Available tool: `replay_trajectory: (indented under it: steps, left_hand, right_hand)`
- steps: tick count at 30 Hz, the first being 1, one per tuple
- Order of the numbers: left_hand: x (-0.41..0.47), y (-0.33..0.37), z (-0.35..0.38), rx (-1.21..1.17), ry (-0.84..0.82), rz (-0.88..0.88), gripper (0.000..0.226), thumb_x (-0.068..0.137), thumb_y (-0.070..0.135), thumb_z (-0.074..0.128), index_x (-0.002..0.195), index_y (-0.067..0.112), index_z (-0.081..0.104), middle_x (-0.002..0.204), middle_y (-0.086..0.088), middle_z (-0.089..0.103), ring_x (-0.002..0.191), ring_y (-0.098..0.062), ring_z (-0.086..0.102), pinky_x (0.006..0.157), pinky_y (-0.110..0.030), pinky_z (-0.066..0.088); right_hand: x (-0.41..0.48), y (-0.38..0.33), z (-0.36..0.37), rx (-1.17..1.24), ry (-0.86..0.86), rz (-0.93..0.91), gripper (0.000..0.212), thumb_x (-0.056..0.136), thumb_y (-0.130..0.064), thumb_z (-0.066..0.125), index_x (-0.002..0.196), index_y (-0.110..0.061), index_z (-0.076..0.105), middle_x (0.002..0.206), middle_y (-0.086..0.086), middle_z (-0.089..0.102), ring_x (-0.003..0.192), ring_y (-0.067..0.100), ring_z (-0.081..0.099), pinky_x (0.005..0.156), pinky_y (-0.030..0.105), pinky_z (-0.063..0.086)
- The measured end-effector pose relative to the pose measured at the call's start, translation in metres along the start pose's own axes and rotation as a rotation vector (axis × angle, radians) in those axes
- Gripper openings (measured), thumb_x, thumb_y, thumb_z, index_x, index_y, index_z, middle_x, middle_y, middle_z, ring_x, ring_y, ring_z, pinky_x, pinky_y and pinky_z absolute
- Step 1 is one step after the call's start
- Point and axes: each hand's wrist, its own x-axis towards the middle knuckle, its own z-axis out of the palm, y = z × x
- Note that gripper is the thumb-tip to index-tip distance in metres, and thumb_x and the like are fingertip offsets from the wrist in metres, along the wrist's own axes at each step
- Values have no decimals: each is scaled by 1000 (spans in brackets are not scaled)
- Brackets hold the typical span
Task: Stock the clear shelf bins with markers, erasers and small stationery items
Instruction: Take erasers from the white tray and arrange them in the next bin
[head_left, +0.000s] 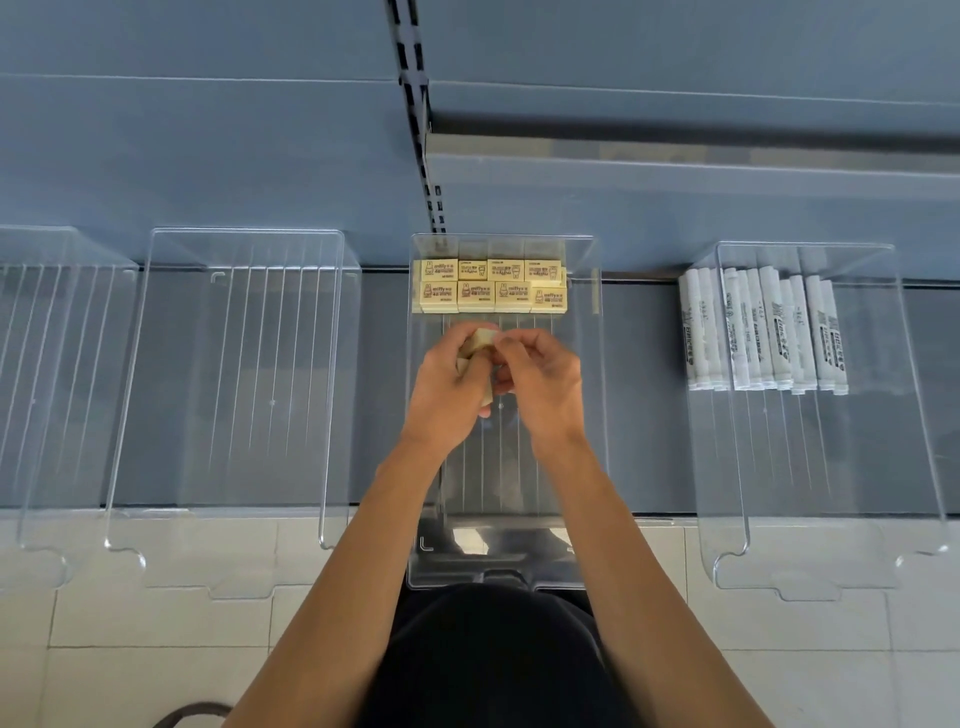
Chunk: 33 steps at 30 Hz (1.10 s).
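A clear bin (589, 415) stands in the middle of the shelf. Several cream erasers (491, 287) with brown print lie in two rows at its back. Over the bin's middle, my left hand (449, 387) grips a few loose erasers (480, 340) of the same cream colour. My right hand (540, 384) meets it from the right, and its fingertips pinch the top eraser. Most of the held erasers are hidden by my fingers. To the right, another clear bin (919, 415) holds several white markers (763, 332) laid side by side.
Two clear bins (332, 395) (31, 415) with nothing visible inside stand to the left on the grey shelf (644, 395). A black slotted upright (415, 114) runs up the blue back panel. Pale floor tiles (156, 623) lie below the shelf edge.
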Motion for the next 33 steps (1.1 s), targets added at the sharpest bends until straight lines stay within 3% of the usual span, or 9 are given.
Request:
replay_trajectory:
  steps: [6, 9, 12, 17, 21, 24, 28, 30, 33]
  left_hand:
    - [-6, 1, 0, -5, 4, 84, 35, 97, -1, 52, 120, 21, 67, 115, -6, 59, 63, -7, 63, 47, -20, 49]
    - [-6, 3, -1, -34, 22, 70, 30, 96, 4, 57, 121, 21, 61, 108, -5, 63, 58, -5, 60, 46, -19, 46]
    - [-8, 2, -4, -99, 44, 3, 22, 95, 12, 63, 114, 18, 53, 100, -4, 65, 52, -6, 57, 42, -24, 46]
    - [-12, -2, -5, -133, 59, 21, 21, 97, 22, 62, 116, 11, 63, 92, -10, 66, 53, -13, 57, 43, -26, 46]
    - [-10, -2, -3, -154, 78, 26, 15, 99, 23, 59, 110, 16, 67, 77, -3, 63, 48, -14, 53, 42, -27, 44]
    - [-8, -1, -1, -224, 88, -28, 13, 98, 19, 60, 106, 13, 68, 68, 2, 62, 49, -14, 51, 43, -28, 43]
    - [-3, 1, 9, -350, 125, -88, 11, 97, 13, 61, 103, 9, 69, 75, -3, 69, 49, -13, 53, 42, -25, 43]
    - [-1, 1, 14, -401, 122, -119, 11, 98, 11, 60, 100, 7, 69, 78, -7, 69, 50, -13, 54, 42, -24, 42]
    - [3, 3, 17, -477, 75, -183, 15, 98, 10, 57, 90, 8, 69, 74, -6, 66, 52, -13, 52, 44, -24, 40]
  right_hand:
    - [-6, 0, -2, 45, -96, -37, 13, 93, -19, 64, 103, -11, 65, 84, 8, 74, 77, 21, 73, 70, 37, 61]
    - [-7, -1, -4, 95, -99, -55, 13, 94, -22, 64, 99, -10, 66, 80, 8, 73, 71, 22, 71, 65, 33, 60]
    - [-9, -1, -9, 184, -49, -4, 28, 95, -31, 61, 85, -6, 66, 68, 8, 67, 58, 18, 62, 56, 26, 54]
    - [-12, 1, -9, 209, -44, 26, 37, 96, -37, 59, 84, -3, 66, 64, 7, 65, 52, 17, 58, 52, 28, 53]
    - [-12, 2, -12, 169, -29, 11, 34, 97, -37, 57, 79, -9, 67, 61, 5, 64, 50, 16, 57, 51, 27, 51]
    - [-9, 3, -12, 140, -2, 2, 35, 96, -36, 59, 82, -4, 67, 60, 3, 64, 49, 14, 56, 50, 26, 51]
    - [-7, 4, -10, 192, 20, -45, 16, 97, -22, 61, 100, -7, 64, 79, 8, 73, 65, 20, 67, 62, 31, 58]
    - [-5, 7, -10, 224, 23, -42, 15, 96, -18, 62, 106, -6, 62, 89, 12, 74, 76, 24, 71, 71, 35, 60]
    - [-3, 7, -7, 371, 30, 64, 17, 95, -16, 63, 107, -4, 63, 89, 13, 72, 76, 22, 69, 73, 33, 57]
